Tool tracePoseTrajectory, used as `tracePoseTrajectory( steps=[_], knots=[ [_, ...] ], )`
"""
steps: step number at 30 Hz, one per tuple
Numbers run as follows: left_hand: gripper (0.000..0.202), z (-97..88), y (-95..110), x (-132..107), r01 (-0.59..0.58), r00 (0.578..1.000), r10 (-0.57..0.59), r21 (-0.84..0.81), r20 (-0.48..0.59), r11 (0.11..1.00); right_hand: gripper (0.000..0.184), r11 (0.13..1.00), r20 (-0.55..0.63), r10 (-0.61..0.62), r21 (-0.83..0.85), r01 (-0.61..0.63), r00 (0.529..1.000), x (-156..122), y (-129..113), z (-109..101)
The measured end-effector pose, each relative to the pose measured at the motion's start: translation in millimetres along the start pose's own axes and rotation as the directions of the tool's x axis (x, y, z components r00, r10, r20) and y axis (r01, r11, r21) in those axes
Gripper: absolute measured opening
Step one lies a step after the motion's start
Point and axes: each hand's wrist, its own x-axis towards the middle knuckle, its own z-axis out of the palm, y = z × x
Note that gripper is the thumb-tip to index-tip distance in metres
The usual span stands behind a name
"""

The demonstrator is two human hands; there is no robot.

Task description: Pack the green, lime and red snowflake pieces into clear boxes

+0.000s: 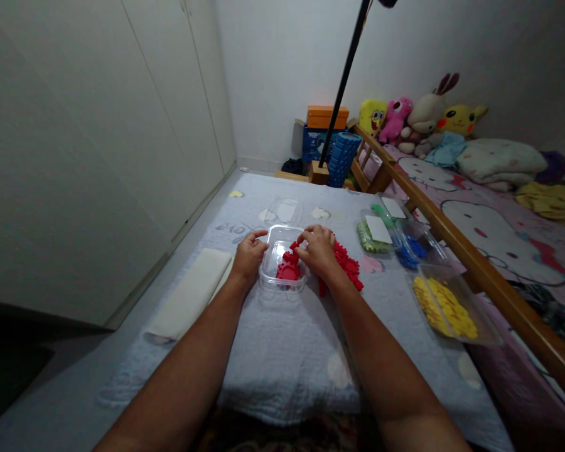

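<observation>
A clear plastic container (268,268) stands in front of me with several red toy pieces (288,272) inside. My left hand (250,252) is closed on its left rim, the thumb and forefinger at the upper left corner. Over the container's right side, my right hand (319,248) pinches a small red piece (295,245) between thumb and fingertips. Just right of that hand, and partly hidden by my wrist, lies a pile of red gear-like pieces (351,267) on the cloth. A clear lid (287,209) rests flat beyond the container.
Along the right are lidded boxes of green pieces (375,233), a box of blue pieces (411,252) and one of yellow pieces (445,307). A folded pale cloth (191,294) lies left. A wooden bed rail (456,235) borders the table's right side; a black pole (344,85) rises behind.
</observation>
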Motion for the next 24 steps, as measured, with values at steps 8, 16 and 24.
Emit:
tracePoseTrajectory(
  steps=[8, 16, 24],
  knots=[
    [0.05, -1.9, -7, 5, 0.01, 1.0, -0.01, -0.01, 0.004, 1.0, 0.019, 0.999, -0.018, 0.048, -0.017, -0.048, 0.999, 16, 15, -11],
    [0.051, -1.3, -4, 2, -0.001, 1.0, 0.001, 0.029, -0.019, 1.0, 0.043, 0.991, 0.038, 0.106, -0.089, -0.102, 0.994, 13, 41, -3],
    [0.052, -1.3, -4, 2, 0.027, 0.999, -0.027, -0.001, -0.048, 1.0, 0.04, 0.979, 0.195, 0.067, -0.204, -0.026, 0.979, 12, 43, 5]
  ],
)
